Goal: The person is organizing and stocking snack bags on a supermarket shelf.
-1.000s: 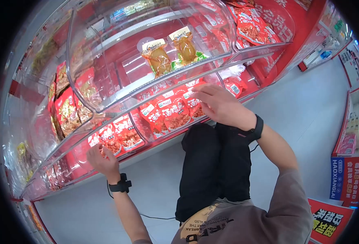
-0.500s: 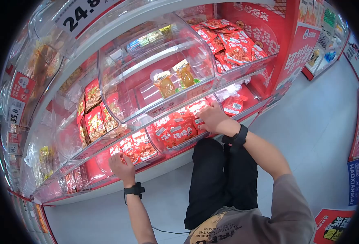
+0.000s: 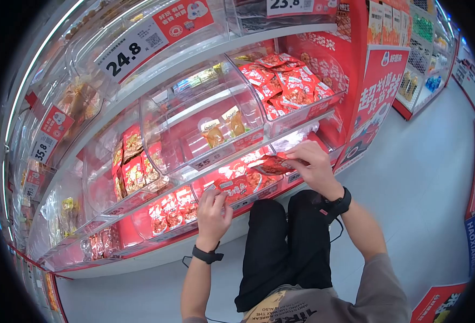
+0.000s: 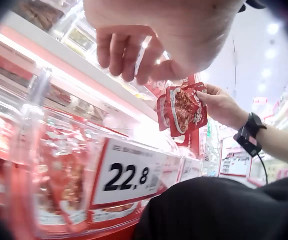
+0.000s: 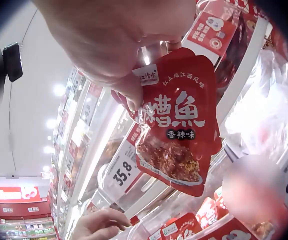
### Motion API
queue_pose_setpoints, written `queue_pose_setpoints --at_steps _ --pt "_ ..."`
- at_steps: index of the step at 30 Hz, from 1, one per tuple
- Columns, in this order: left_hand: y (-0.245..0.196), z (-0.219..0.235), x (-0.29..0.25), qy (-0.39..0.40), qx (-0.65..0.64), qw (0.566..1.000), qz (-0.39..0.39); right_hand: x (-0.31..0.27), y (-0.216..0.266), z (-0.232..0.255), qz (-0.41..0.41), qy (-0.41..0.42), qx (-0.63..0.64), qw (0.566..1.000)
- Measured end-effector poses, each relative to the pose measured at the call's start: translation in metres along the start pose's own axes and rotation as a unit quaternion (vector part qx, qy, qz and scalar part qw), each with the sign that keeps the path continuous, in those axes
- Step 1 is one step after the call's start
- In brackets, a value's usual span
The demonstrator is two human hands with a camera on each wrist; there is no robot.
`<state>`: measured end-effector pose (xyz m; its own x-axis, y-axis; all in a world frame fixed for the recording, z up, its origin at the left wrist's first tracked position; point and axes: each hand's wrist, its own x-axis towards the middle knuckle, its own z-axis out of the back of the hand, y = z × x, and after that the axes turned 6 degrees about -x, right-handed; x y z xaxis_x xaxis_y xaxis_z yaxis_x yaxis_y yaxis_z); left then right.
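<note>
My right hand (image 3: 315, 169) pinches red snack packets (image 3: 274, 165) by the edge, above the lower bin's right part. Two overlapping packets (image 4: 186, 110) hang from its fingers in the left wrist view; in the right wrist view the front packet (image 5: 179, 120) shows its printed face below the right hand (image 5: 119, 45). My left hand (image 3: 213, 218) hovers at the front edge of the lower bin, beside a red packet (image 3: 232, 188). In the left wrist view the fingers of the left hand (image 4: 159, 40) are loosely bent and hold nothing.
Clear upper bins hold red packets (image 3: 297, 89) at the right and two tan packs (image 3: 214, 134) in the middle. More red packets (image 3: 174, 209) lie in the lower left bin. A price label (image 4: 129, 172) fronts the lower bin. My knees (image 3: 264, 215) are close to the shelf.
My right hand has lifted red packets out of the lower bin. My left hand has moved right along the bin's edge. The head view now takes in more of the upper shelves.
</note>
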<state>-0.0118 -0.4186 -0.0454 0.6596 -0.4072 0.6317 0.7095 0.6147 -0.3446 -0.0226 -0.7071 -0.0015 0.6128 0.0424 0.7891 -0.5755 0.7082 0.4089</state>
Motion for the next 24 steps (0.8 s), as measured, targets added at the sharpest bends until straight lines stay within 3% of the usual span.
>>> queue_pose_setpoints --at_steps 3,6,8,9,12,14,18,24 --pt "0.011 -0.025 0.015 0.059 0.018 0.994 0.085 -0.006 -0.014 0.018 -0.026 -0.083 -0.004 0.996" --pt "0.029 -0.047 0.012 0.098 0.091 0.973 0.187 -0.01 -0.027 0.033 -0.034 -0.107 -0.037 0.993" --pt "0.034 -0.054 0.008 0.088 0.149 0.962 0.21 -0.014 -0.036 0.036 -0.01 -0.099 -0.101 0.99" --pt "0.039 -0.061 0.006 0.066 0.143 0.965 0.211 -0.018 -0.043 0.033 -0.007 -0.097 -0.118 0.988" --pt "0.032 -0.05 0.013 0.098 0.093 0.959 0.248 -0.028 -0.064 0.021 -0.041 -0.042 -0.132 0.989" --pt "0.034 -0.052 0.011 0.079 0.108 0.965 0.226 -0.03 -0.072 0.011 -0.084 0.016 -0.135 0.987" --pt "0.036 -0.053 0.01 0.052 0.11 0.969 0.213 -0.034 -0.102 -0.004 -0.063 0.075 -0.171 0.98" --pt "0.03 -0.046 0.012 0.05 0.092 0.971 0.214 -0.062 -0.134 -0.007 -0.157 0.089 -0.272 0.945"
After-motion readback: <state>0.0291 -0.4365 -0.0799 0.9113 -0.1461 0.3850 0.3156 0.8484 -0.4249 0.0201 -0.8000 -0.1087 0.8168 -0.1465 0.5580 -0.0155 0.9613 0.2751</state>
